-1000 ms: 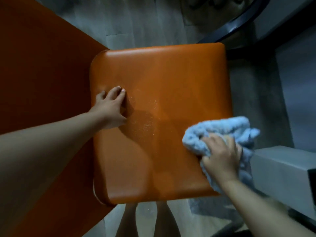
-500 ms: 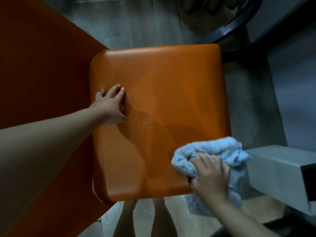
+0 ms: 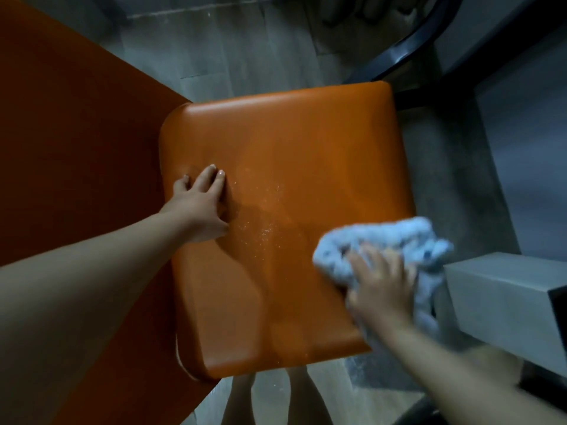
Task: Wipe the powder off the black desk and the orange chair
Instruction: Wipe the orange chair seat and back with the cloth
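Note:
The orange chair seat (image 3: 294, 142) fills the middle of the view, with its orange backrest (image 3: 67, 148) at the left. A patch of white powder (image 3: 264, 222) is scattered on the seat just right of my left hand. My left hand (image 3: 199, 210) rests flat on the seat's left side with fingers straight. My right hand (image 3: 380, 286) grips a crumpled light blue cloth (image 3: 383, 240) at the seat's right edge, pressed on the surface.
A grey box-shaped block (image 3: 506, 296) stands close to the right of the cloth. A black curved frame (image 3: 408, 47) runs across the upper right. Grey floor (image 3: 233, 44) lies beyond the seat. My bare legs (image 3: 276, 400) show below the seat's front edge.
My right hand swept the cloth from the seat's right edge down toward the front corner, then back up a little. My left hand stayed in place.

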Tool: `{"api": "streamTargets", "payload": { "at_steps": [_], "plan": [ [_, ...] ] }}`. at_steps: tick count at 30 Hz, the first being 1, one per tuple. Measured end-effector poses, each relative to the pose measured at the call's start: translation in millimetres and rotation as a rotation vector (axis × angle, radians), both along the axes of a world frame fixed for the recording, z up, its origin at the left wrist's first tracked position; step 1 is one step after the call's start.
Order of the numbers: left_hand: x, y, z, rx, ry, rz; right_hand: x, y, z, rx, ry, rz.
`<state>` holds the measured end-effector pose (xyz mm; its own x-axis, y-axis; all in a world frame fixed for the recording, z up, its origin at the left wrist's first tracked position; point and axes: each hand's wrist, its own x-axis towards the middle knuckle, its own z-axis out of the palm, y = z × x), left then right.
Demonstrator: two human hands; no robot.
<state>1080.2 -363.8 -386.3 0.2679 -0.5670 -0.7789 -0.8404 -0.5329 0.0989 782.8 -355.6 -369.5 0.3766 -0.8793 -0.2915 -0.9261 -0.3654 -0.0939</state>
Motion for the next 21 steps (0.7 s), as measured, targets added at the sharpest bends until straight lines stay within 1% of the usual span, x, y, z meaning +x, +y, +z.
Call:
{"api": "streamTargets", "payload": {
  "at_steps": [1, 3, 5, 8, 10, 12, 17, 19, 21],
  "plan": [
    [-1.2, 0.6, -0.1, 0.009, -0.003, -0.008, -5.2, 13.7, 2.3, 0.008, -0.007, 0.035],
    [-1.6, -1.0, -0.9, 0.01, -0.014, -0.023, 5.7, -8.9, -2.2, -0.009, -0.046, 0.004],
    [-0.6, -1.4, -2.7, -0.002, -0.016, -0.026, 35.9, -68.5, -12.3, -0.105, -0.041, -0.091],
    [1.0, 0.5, -9.3, -0.026, -0.027, -0.026, 83.9, -175.9, -24.7, -0.109, -0.042, -0.249],
    [2.0, 2.4, -14.1, -0.028, -0.034, -0.018, 105.8, -203.0, -24.0, -0.108, -0.058, -0.309],
    [2.7, 2.9, -16.6, -0.026, -0.03, -0.005, 105.5, -181.7, -24.0, -0.097, -0.063, -0.293],
    [1.4, -1.0, -9.9, -0.001, -0.014, 0.023, 39.2, -45.9, -5.5, -0.009, -0.044, -0.036],
    [0.1, -1.9, -8.7, 0.008, -0.006, 0.021, 30.4, -40.8, -11.1, -0.027, -0.026, -0.006],
    [-0.8, -2.7, -6.7, 0.007, -0.013, 0.019, 46.6, -76.0, -15.8, -0.044, -0.031, -0.074]
  ]
}}
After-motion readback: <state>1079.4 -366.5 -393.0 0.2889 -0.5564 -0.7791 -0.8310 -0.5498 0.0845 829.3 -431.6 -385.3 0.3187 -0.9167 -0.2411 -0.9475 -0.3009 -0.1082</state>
